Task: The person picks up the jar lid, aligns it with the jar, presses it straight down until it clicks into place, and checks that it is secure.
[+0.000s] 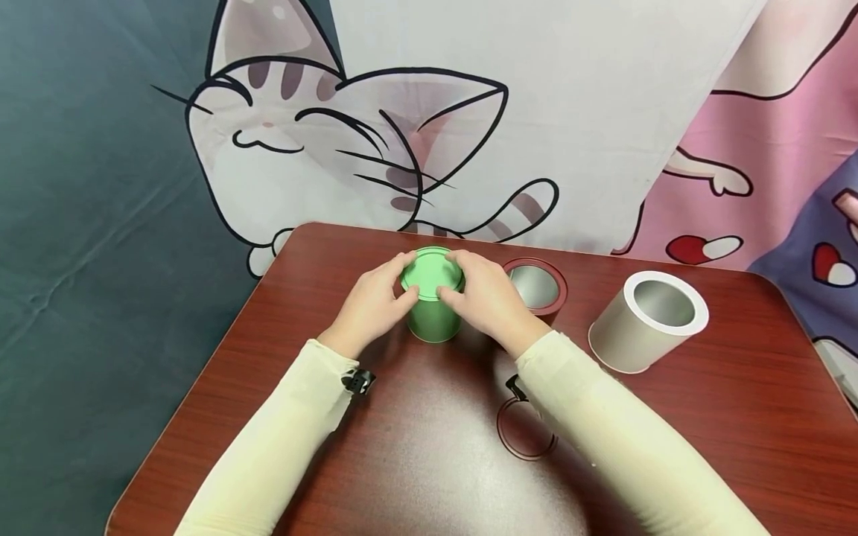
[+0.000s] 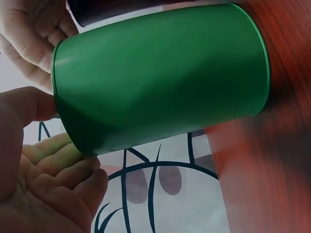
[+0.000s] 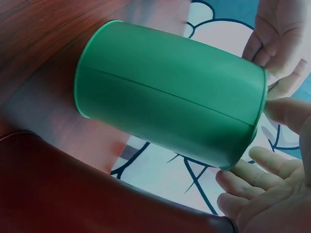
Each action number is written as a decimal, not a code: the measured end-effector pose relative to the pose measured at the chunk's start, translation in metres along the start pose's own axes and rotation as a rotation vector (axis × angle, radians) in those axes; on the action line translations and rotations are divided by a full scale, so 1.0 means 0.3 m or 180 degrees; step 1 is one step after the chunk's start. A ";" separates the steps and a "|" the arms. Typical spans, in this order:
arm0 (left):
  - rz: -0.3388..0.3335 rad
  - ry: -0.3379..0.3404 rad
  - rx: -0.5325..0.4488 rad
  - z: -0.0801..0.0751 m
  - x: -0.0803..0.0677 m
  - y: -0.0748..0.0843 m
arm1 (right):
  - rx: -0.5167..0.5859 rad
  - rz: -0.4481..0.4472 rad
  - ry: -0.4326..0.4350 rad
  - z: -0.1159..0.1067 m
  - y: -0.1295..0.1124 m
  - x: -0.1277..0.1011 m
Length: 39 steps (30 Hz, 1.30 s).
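A green can stands upright on the table, with a green lid over its mouth. My left hand holds the lid's rim from the left, thumb at the near edge and fingers farther back. On the opposite side my right hand grips the same rim in a mirrored way. Both wrist views show the smooth wall of the green can below the hands, its base on the wood. A seam runs along the can in the right wrist view.
Just right of the green can stands an open red can, partly behind my right forearm. An open white can stands farther right. A red ring-edged lid lies flat on the brown table by the right sleeve. A cat-print cloth hangs behind.
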State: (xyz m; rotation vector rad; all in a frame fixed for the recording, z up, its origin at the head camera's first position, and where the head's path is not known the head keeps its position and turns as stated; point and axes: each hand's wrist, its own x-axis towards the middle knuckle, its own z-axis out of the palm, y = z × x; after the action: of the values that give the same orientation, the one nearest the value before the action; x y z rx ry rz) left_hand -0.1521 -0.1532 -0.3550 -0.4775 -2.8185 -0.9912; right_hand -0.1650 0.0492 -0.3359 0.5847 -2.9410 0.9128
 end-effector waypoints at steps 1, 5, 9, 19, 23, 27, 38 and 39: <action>0.0005 -0.0001 0.0000 0.002 -0.001 0.000 | -0.0001 0.0006 -0.0007 0.000 0.000 0.000; 0.0029 0.0022 -0.0021 0.007 -0.004 0.001 | -0.0019 0.0013 -0.0042 0.002 0.003 0.001; 0.0041 0.0042 -0.0047 0.012 -0.002 -0.003 | -0.0071 0.0014 -0.0059 0.006 0.005 0.002; 0.0028 -0.0015 -0.0018 0.016 -0.007 0.003 | -0.0054 -0.0019 -0.0007 0.006 0.008 -0.013; 0.0063 0.0031 -0.0027 0.010 -0.011 0.005 | -0.0030 -0.0096 0.0071 0.005 0.010 -0.021; 0.0115 0.0073 -0.0021 0.001 -0.017 0.006 | 0.0002 -0.0149 0.0145 0.006 0.007 -0.031; 0.0386 0.0201 0.0039 0.003 -0.051 0.040 | 0.0036 -0.0316 0.0278 0.011 -0.002 -0.081; 0.0415 0.0212 0.0050 0.005 -0.055 0.044 | 0.0034 -0.0326 0.0292 0.012 -0.002 -0.088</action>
State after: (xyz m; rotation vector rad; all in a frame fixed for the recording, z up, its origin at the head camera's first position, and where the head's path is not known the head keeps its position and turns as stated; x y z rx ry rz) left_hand -0.1322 -0.1468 -0.3517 -0.6061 -2.6953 -0.9409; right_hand -0.1400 0.0560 -0.3416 0.6681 -2.7985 0.9196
